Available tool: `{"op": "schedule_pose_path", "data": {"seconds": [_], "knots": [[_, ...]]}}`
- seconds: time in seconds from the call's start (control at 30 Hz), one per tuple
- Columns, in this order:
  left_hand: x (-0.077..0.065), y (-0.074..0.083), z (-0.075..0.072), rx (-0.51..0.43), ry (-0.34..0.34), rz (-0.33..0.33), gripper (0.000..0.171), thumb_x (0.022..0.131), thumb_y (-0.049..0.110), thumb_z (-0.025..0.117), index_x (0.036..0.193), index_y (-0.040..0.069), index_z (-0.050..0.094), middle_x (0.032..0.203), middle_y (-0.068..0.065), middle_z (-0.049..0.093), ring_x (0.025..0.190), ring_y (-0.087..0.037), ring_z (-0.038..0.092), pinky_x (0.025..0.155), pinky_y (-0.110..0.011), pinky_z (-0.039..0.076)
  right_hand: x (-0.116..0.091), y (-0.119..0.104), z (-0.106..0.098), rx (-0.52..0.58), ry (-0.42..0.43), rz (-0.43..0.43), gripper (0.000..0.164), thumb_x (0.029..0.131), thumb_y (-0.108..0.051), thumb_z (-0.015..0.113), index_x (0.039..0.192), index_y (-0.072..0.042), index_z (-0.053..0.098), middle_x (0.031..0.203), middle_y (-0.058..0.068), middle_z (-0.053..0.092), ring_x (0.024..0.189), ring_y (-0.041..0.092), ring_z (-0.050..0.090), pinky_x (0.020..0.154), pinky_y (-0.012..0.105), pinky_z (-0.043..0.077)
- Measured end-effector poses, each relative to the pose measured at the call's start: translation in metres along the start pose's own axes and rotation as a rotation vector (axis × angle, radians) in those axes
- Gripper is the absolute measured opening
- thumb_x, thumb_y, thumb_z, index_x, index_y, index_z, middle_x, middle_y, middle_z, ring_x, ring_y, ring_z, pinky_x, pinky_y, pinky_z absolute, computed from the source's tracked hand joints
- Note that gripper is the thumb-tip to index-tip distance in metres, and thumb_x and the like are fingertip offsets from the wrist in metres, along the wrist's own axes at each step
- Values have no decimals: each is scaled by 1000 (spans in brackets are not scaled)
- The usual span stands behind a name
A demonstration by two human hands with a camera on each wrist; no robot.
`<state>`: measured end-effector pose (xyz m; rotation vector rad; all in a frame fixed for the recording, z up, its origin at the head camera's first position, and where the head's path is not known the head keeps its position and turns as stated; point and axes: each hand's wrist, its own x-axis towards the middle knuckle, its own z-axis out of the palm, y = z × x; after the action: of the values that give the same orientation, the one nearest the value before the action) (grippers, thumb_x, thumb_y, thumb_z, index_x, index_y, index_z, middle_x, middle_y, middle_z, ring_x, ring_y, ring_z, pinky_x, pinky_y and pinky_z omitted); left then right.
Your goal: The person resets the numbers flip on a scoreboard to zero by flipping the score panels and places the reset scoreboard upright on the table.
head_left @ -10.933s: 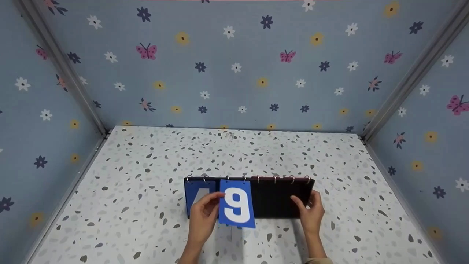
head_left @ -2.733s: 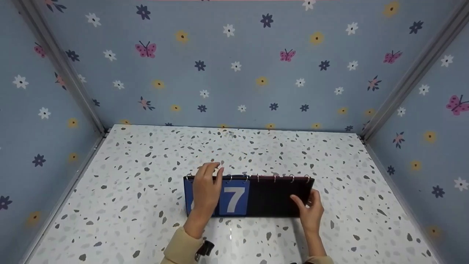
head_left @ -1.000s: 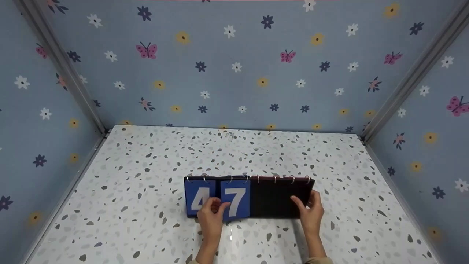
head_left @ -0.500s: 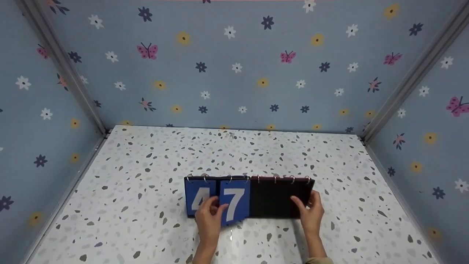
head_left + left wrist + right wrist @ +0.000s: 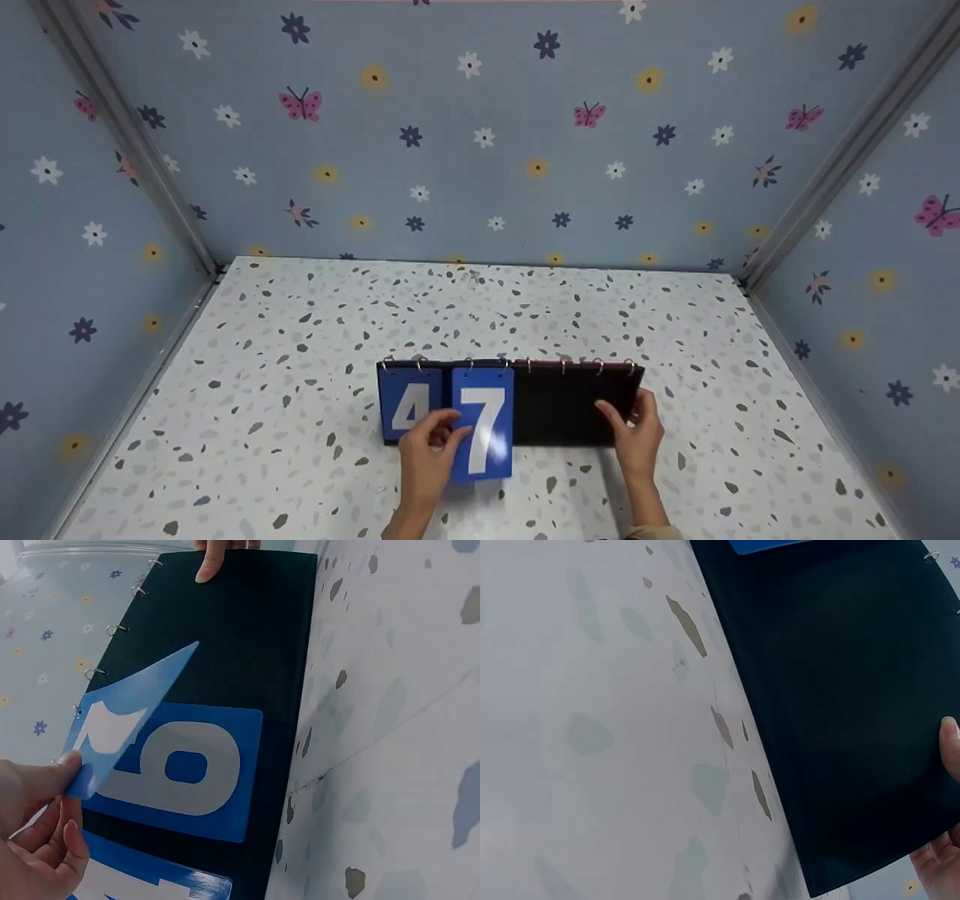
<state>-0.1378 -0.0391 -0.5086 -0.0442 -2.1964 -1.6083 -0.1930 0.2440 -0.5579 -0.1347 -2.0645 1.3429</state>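
Observation:
A black flip scoreboard (image 5: 559, 405) with metal rings along its top edge stands on the speckled table. My left hand (image 5: 426, 457) pinches the left edge of a blue card with a white 7 (image 5: 484, 427) between thumb and fingers, holding it tilted out from the board. In the left wrist view a blue card with a white 6 (image 5: 225, 765) lies against the board beneath the lifted card. Left of it hangs a blue card with a white 4 (image 5: 409, 397), partly covered by my left hand. My right hand (image 5: 637, 435) grips the board's right edge, thumb on the front.
White speckled tabletop (image 5: 300, 322) surrounds the board. Blue flowered panels (image 5: 480, 165) rise at the back and both sides, with grey metal posts (image 5: 127, 135) in the corners. The board's right half is bare black, with rings above it.
The front card was a 9, then a 7 hanging flat with my left hand above the rings. My left hand came down, took the 7 card and pulled it outward. My right hand has stayed put.

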Motion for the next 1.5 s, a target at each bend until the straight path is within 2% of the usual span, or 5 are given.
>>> {"op": "schedule_pose_path", "data": {"seconds": [0.2,0.5,0.7,1.03,1.5], "knots": [[2,5,-8,-126,-43,-16,9,81,4,64,89,3,66,82,-4,65,66,-13,58,57,-23,47,1,20,3,-33,-6,-8,41,70,-22,76,102,-9,54,88,5,59,76,10,53,66,19,42],[8,35,-24,-390,-118,148,25,78,-25,42,93,-15,59,89,-24,60,80,-16,57,68,-19,46,1,23,4,-55,3,-13,41,70,-25,76,102,-10,54,87,3,59,76,10,53,66,19,42],[21,41,-27,-307,-85,358,24,71,-23,58,92,-11,61,87,-20,61,81,-18,58,71,-20,46,1,24,4,-49,10,-45,41,70,-28,75,101,-12,53,86,1,58,75,11,53,65,21,43],[57,48,-24,-217,66,527,19,67,-18,66,79,-3,67,81,-14,59,71,-18,56,64,-23,45,1,-13,-1,-31,-2,48,39,68,-12,78,97,-2,54,82,8,59,74,16,55,66,24,44],[108,32,-7,-77,135,501,9,75,2,69,83,1,68,76,-5,65,69,-16,59,65,-24,46,1,8,2,-52,11,1,41,69,-22,77,99,-7,54,85,3,59,74,11,53,65,20,42]]}}
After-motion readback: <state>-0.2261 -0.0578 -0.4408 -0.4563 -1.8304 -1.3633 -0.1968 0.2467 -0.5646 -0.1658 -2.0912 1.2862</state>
